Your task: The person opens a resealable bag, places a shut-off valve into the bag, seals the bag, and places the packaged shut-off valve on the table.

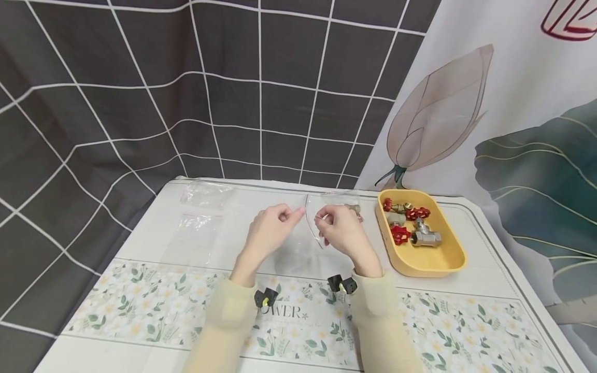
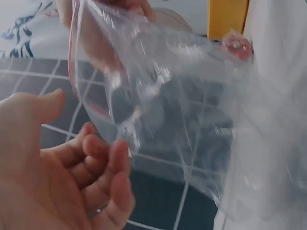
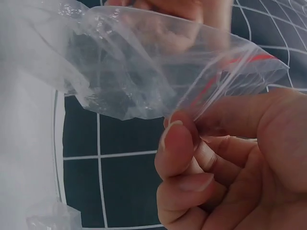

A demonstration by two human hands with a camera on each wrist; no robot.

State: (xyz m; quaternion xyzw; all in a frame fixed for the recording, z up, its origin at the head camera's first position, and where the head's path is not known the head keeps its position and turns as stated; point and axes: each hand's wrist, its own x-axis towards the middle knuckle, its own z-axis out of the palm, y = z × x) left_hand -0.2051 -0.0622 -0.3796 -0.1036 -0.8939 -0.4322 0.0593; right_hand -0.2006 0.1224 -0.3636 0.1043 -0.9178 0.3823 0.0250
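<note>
A clear zip bag (image 2: 182,100) with a red line along its mouth hangs between my hands above the table. My right hand (image 3: 230,163) pinches the edge of its mouth between thumb and fingers. Close to the other side of the mouth is my left hand (image 2: 62,167), thumb apart and fingers loosely bent, with no grip visible. The head view shows the left hand (image 1: 270,230) and the right hand (image 1: 344,230) facing each other across the bag's red line (image 1: 308,217). Through the film I see no contents.
Two flat clear bags (image 1: 198,233) lie at the table's left. At the right, a yellow tray (image 1: 424,267) holds several valves with red handles (image 1: 400,234). Partly behind my right hand lies a metal piece (image 1: 354,208). A dark gridded curtain (image 1: 233,103) hangs behind the table.
</note>
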